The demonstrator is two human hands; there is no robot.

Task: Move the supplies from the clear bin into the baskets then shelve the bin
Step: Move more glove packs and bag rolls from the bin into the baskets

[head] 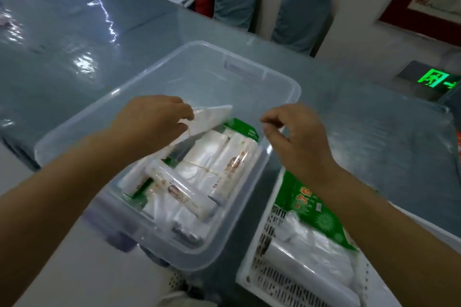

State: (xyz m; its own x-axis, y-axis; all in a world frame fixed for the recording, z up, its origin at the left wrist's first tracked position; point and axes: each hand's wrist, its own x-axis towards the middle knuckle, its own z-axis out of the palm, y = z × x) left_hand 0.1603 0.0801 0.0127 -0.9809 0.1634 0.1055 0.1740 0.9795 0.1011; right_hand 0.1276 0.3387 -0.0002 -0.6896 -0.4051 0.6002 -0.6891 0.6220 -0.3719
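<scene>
The clear bin [282,92] sits on the blue table in front of me. Its near half holds white and green supply packs [212,164] and a clear-wrapped roll [179,192]. My left hand [152,119] is inside the bin, fingers pinching a flat white pack [212,117] that is tilted up above the others. Over the bin's right rim hovers my right hand [291,137], fingers curled and holding nothing that I can see. A white slotted basket [272,279] stands to the right of the bin with a green-labelled pack [306,202] and a white roll [299,264] in it.
A second white basket edge [177,279] shows under the bin's near side. Two grey covered chairs [301,15] stand beyond the table. A green exit sign [434,77] sits low at the right. The glossy blue table [62,52] spreads left.
</scene>
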